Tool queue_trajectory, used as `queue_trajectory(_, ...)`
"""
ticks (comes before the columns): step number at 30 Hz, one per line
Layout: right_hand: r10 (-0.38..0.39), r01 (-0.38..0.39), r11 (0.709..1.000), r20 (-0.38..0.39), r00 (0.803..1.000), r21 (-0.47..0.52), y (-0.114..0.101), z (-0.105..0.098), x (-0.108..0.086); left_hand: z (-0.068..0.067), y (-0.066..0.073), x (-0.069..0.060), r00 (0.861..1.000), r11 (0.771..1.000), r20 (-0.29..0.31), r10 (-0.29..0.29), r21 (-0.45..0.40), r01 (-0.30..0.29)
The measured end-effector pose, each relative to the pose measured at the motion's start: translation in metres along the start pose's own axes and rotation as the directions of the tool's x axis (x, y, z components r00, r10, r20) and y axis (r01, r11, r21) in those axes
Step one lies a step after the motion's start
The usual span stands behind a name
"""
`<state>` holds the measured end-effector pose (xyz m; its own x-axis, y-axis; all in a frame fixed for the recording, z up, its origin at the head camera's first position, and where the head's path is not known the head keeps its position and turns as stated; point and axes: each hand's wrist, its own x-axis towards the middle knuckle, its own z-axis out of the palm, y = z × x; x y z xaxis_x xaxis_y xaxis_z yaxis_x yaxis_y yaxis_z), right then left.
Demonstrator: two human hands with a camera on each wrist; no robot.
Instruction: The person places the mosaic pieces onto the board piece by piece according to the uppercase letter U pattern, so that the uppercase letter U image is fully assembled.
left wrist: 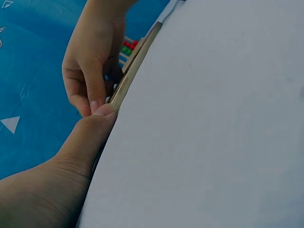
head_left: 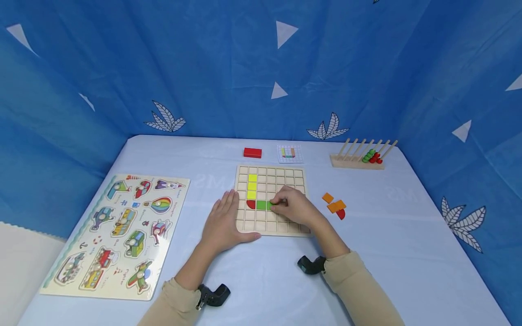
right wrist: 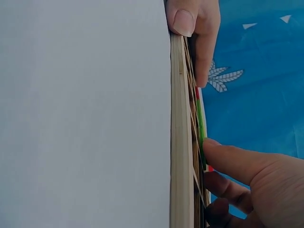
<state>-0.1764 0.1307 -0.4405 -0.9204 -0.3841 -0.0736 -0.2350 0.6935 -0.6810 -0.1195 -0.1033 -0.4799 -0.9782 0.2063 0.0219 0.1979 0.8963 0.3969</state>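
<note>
A wooden grid board (head_left: 271, 226) lies mid-table. Three yellow square tiles (head_left: 252, 186) stand in a column on it, with a red quarter-round tile (head_left: 250, 204) below them. To the right of the red one lies a green square tile (head_left: 261, 205), followed by a second green tile (head_left: 269, 205) partly covered by fingertips. My right hand (head_left: 294, 207) pinches that second green tile at the board with thumb and forefinger. With fingers extended, my left hand (head_left: 222, 222) rests at the board's left side, its thumb against the front edge.
Orange tiles (head_left: 332, 207) and a red quarter-round piece (head_left: 340, 214) lie right of the board. Behind it are a red block (head_left: 252, 153) and a pattern card (head_left: 290, 154). A bead-and-peg stand (head_left: 356, 164) is back right; a picture puzzle (head_left: 116, 235) lies left.
</note>
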Motion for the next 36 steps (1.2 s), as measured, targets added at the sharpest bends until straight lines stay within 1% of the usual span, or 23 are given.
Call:
queue_trajectory(2,0.003,-0.003,1.000,0.010,1.000,0.008,0.000,-0.002,-0.002,0.001,0.000,0.000,1.000,1.000,-0.002,0.000,0.000,0.000)
queue_trajectory(6,-0.020,0.019,1.000,0.025,0.999,0.013,0.002,-0.007,-0.007,0.001,0.000,0.000,1.000,1.000,-0.002,-0.004,0.000,0.004)
queue_trajectory(12,-0.034,0.033,0.999,0.027,0.999,0.042,0.009,-0.021,-0.016,0.002,-0.001,-0.001,1.000,1.000,-0.003,-0.005,-0.005,0.005)
queue_trajectory(19,0.022,-0.023,0.997,0.006,1.000,0.074,0.025,-0.046,-0.035,0.003,-0.002,-0.001,1.000,1.000,-0.011,0.001,-0.009,-0.001)
queue_trajectory(24,0.075,-0.074,0.997,-0.040,0.996,0.035,0.043,-0.063,-0.050,0.004,-0.003,0.000,1.000,1.000,-0.011,0.007,-0.008,-0.007)
queue_trajectory(30,0.143,-0.145,0.989,-0.102,0.984,-0.005,0.066,-0.080,-0.067,0.004,-0.003,0.000,1.000,1.000,-0.011,0.010,-0.003,-0.010)
queue_trajectory(36,0.219,-0.225,0.974,-0.147,0.965,-0.027,0.084,-0.093,-0.083,0.003,-0.002,0.001,1.000,1.000,-0.006,0.008,-0.006,-0.008)
